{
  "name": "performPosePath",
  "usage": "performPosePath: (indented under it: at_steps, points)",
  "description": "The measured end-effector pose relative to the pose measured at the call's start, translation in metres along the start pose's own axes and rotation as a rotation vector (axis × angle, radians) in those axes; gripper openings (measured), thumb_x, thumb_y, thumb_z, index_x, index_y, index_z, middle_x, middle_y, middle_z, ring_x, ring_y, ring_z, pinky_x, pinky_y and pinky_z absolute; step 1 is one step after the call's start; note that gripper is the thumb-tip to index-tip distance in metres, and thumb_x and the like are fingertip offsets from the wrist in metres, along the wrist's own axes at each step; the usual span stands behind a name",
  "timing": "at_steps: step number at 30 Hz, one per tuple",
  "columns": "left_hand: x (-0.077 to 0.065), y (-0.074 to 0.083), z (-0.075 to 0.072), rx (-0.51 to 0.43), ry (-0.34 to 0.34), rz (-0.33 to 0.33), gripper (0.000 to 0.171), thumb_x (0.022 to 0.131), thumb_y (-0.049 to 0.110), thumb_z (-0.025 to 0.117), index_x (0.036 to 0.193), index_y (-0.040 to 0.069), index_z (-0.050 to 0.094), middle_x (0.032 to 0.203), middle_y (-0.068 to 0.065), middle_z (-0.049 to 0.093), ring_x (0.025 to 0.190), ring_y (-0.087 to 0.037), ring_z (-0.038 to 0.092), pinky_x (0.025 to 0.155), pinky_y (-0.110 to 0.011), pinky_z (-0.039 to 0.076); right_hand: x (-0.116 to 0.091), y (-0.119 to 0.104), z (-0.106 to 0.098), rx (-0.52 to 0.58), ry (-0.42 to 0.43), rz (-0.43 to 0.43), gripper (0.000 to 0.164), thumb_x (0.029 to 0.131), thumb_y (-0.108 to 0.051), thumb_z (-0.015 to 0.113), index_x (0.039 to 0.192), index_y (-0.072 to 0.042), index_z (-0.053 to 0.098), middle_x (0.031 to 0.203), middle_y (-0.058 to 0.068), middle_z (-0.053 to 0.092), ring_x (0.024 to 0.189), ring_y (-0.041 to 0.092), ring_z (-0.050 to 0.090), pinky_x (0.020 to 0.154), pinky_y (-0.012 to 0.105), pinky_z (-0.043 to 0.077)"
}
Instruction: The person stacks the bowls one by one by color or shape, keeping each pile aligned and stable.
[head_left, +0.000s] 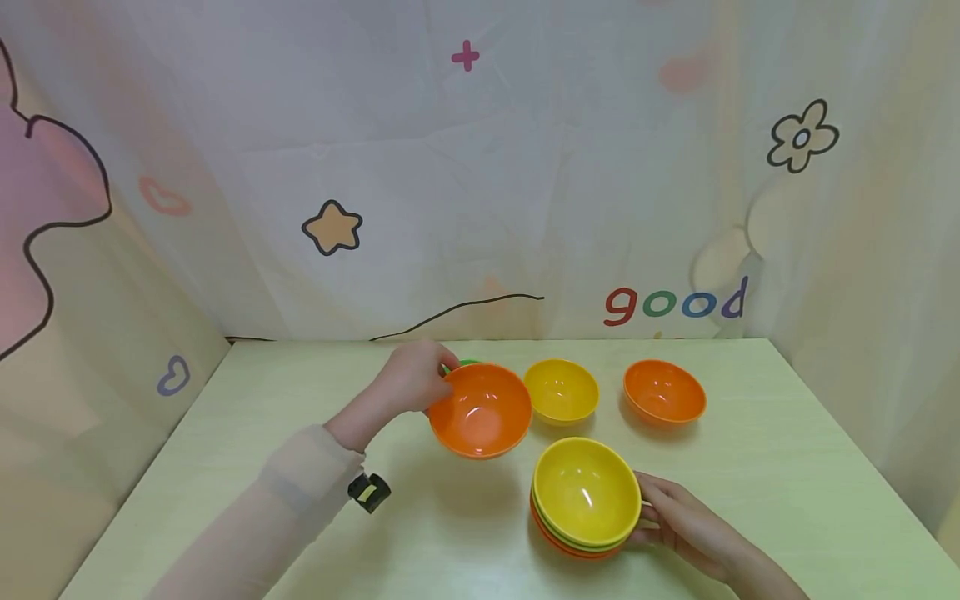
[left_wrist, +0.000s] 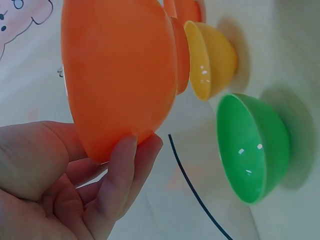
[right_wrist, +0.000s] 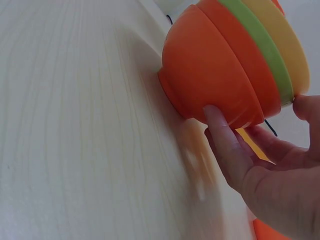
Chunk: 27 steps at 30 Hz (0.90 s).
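a: item one. left hand (head_left: 411,377), sleeve to the wrist. fingers curled under the far rim of the large orange bowl (head_left: 481,409), thumb side on the outer wall. we read the bowl as lifted and tilted toward us, clear of the table (head_left: 247,392); the left wrist view shows the fingertips (left_wrist: 131,150) only at its lower edge.

b: item two. right hand (head_left: 686,525), wrapped against the side of the bowl stack (head_left: 585,498) at front centre. stack order, top down: yellow, green, then orange, as far as we can count. base sits on the table.

a: item three. loose stock on the table: green bowl (left_wrist: 252,147) behind the lifted one, small yellow bowl (head_left: 561,390) just beside it, small orange bowl (head_left: 664,392) further right, apart from the rest.

b: hazards, as we judge them. the left hold is an edge pinch on smooth plastic; a tilt any steeper and we think the bowl could slide out and drop onto the yellow one beside it.

a: second hazard. if the bowl meets the stack off-centre, the nested pile could rock or skate; the right hand only braces one side.

b: third. the lifted rim passes close to the small yellow bowl and may knock it.
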<state>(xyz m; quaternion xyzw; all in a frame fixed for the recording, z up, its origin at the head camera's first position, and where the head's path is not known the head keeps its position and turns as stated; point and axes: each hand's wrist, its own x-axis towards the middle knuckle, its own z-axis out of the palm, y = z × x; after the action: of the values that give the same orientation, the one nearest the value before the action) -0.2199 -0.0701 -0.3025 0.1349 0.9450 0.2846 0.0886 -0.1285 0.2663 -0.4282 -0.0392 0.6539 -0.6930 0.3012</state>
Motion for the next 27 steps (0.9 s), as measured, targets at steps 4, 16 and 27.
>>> performPosePath:
  at_steps: [4,16,27]
  points:
    - [0.002,0.012,0.001,0.004,-0.001,0.029,0.025,0.078,0.0,0.064,0.102,0.004,0.069,0.085,-0.009,0.062,0.055,-0.016,0.057,0.049,-0.019,0.052,0.0,-0.001,0.0,0.001,0.002,0.006,0.075,0.097,-0.043,0.038,0.142,0.01,0.012,0.137,0.011,0.045,0.106,0.015,0.057,0.091,0.039,0.05]
    - [0.001,0.038,0.013,-0.002,-0.04,0.105,0.022,0.078,-0.001,0.065,0.099,0.006,0.071,0.087,-0.007,0.063,0.057,-0.016,0.057,0.05,-0.018,0.051,-0.001,-0.001,0.001,-0.001,0.001,0.008,0.076,0.097,-0.044,0.038,0.142,0.011,0.012,0.136,0.01,0.047,0.106,0.015,0.057,0.091,0.039,0.05]
    - [0.002,0.05,0.031,0.037,-0.073,0.182,0.024,0.079,0.002,0.063,0.102,0.007,0.07,0.086,-0.005,0.064,0.063,-0.015,0.057,0.052,-0.019,0.05,-0.002,0.0,-0.001,0.016,-0.032,-0.014,0.073,0.098,-0.041,0.037,0.142,0.011,0.011,0.134,0.005,0.048,0.107,0.014,0.057,0.092,0.039,0.05]
